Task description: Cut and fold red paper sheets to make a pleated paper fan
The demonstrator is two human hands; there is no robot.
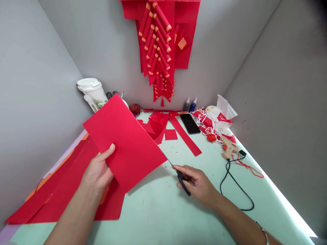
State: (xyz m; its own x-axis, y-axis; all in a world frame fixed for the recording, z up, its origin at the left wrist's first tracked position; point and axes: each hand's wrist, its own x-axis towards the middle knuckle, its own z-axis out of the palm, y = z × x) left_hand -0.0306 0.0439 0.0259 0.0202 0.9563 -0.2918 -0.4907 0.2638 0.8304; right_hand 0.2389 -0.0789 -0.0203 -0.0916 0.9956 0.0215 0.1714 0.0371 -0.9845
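My left hand (pixel 98 170) grips a sheet of red paper (pixel 125 146) by its lower left edge, thumb on top and fingers underneath. The sheet is held tilted above the table. In my right hand (pixel 195 183) is a pair of scissors (pixel 182 180) with black handles. Their blades point up and left and meet the sheet's right edge near its corner; part of the blades is hidden by the paper. Under my left forearm lies a stack of larger red sheets (pixel 63 183), with orange paper showing at its edges.
Beyond the sheet lie a red strip (pixel 185 135), a small red square (pixel 171 134) and a phone (pixel 190 123). A glue gun (pixel 228 148) with a black cord lies at right, near paper scraps (pixel 206 120). A white bucket (pixel 92 90) stands back left. Red paper firecrackers (pixel 158 41) hang on the wall.
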